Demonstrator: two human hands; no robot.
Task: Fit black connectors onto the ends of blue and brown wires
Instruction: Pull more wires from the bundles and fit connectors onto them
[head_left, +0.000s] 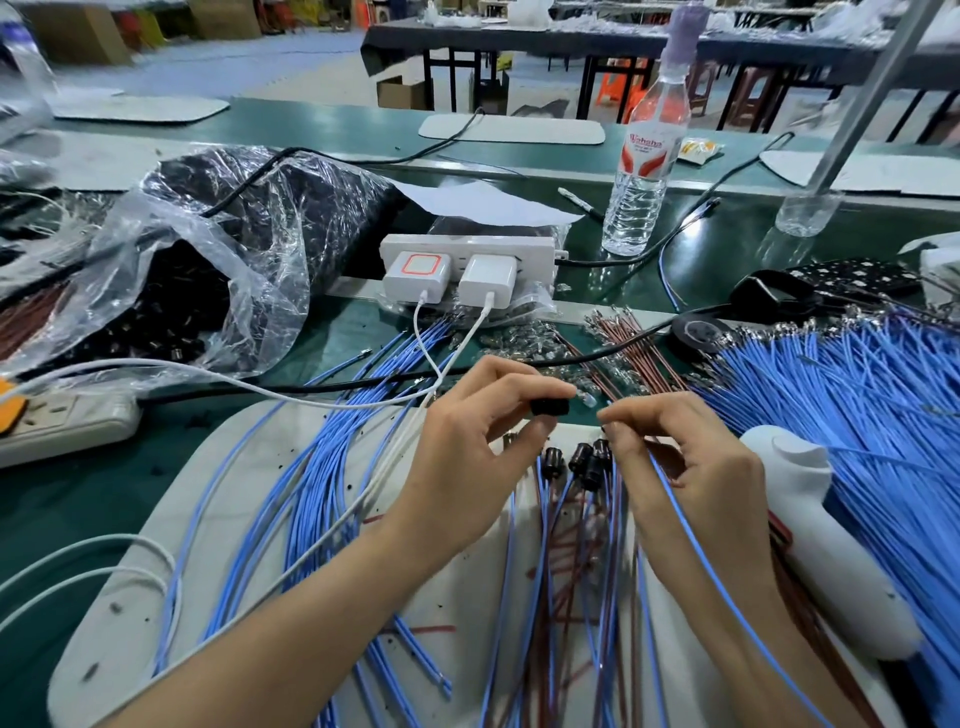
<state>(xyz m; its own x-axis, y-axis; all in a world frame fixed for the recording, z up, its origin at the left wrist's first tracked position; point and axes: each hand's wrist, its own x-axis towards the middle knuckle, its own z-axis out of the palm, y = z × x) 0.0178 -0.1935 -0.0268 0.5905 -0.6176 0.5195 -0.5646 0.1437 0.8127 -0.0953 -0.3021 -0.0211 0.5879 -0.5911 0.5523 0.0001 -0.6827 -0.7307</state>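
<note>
Insertion step, not mated yet imo. Pinching black connector (550, 407) in left hand (467, 447), blue wire (691, 525) in right hand (691, 462), both above white mat (244, 462) far edge. Next: line up tip, push straight.

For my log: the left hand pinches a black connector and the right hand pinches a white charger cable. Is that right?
Not quite. The head view shows the right hand pinching a blue wire, not a white charger cable. The left hand does pinch a black connector.
</note>
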